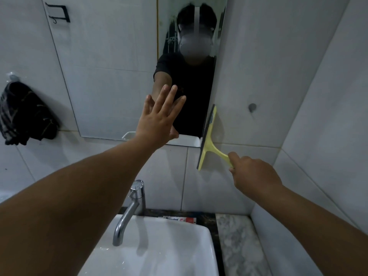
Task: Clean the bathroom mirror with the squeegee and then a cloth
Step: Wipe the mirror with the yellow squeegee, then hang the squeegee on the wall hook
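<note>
The mirror [111,76] hangs on the tiled wall above the sink. My left hand [159,118] lies flat against its lower part, fingers spread, holding nothing. My right hand [253,174] grips the handle of a yellow squeegee [208,140]. The squeegee's black blade stands nearly upright along the mirror's lower right edge, its lower half over the wall tile below the glass. A dark cloth [25,114] hangs from a wall hook at the far left, apart from both hands.
A white sink [179,251] with a chrome tap [131,208] is directly below my arms. A toothpaste tube [180,219] lies behind the sink. A marble ledge [237,242] is at the right. A black bracket [58,13] is mounted at the upper left.
</note>
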